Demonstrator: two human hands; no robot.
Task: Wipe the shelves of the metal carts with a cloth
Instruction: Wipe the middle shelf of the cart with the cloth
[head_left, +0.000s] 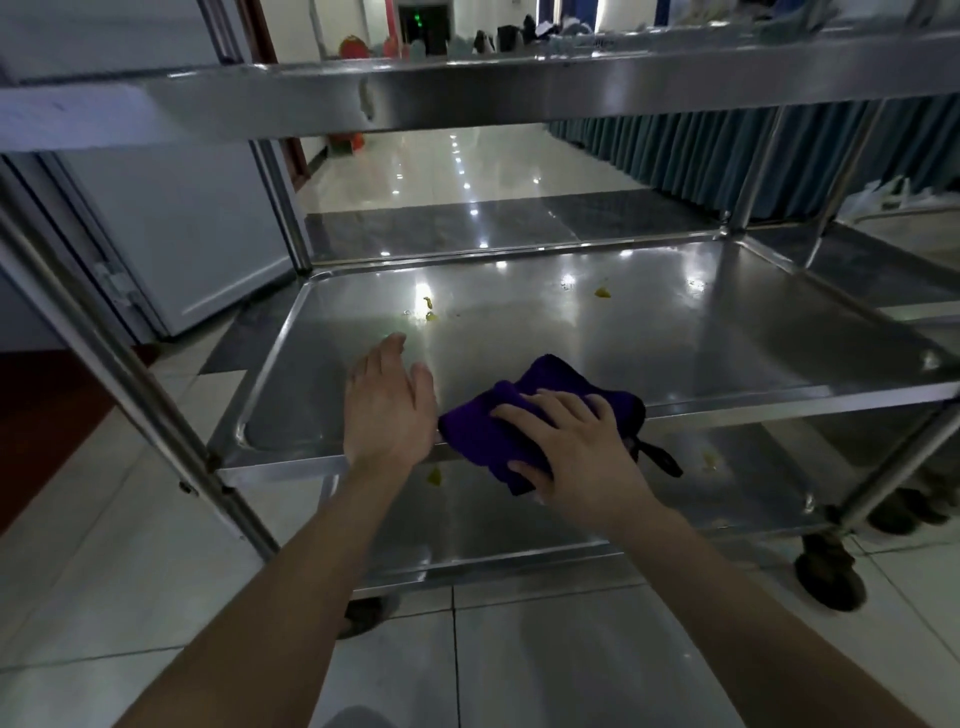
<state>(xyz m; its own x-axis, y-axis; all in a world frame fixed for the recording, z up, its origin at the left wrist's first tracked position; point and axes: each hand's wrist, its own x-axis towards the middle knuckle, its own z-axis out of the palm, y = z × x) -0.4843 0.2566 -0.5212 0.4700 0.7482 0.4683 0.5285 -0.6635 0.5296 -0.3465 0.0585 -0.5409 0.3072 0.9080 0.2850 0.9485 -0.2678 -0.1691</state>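
I am watching through the head camera. At far left a pale grey cabinet door (171, 223) stands behind the three-tier stainless-steel cart (130, 374). The cart's shiny middle shelf (649, 338) fills the centre. The left hand (387, 410) lies flat on that shelf's front lip, palm down, fingers straight and together, with nothing in it. Beyond its fingertips are small yellow food specks (428, 307) on the steel. Just beside that hand, a bunched dark purple cloth (480, 434) sits on the same front edge, part of it hanging over the lip. The right hand (576, 449) covers the cloth and grips it, fingers spread and curved over the top, thumb against the near fold. Further right I see the lower shelf (737, 493), a black caster wheel (828, 574) and, higher up, a teal pleated curtain (701, 150)
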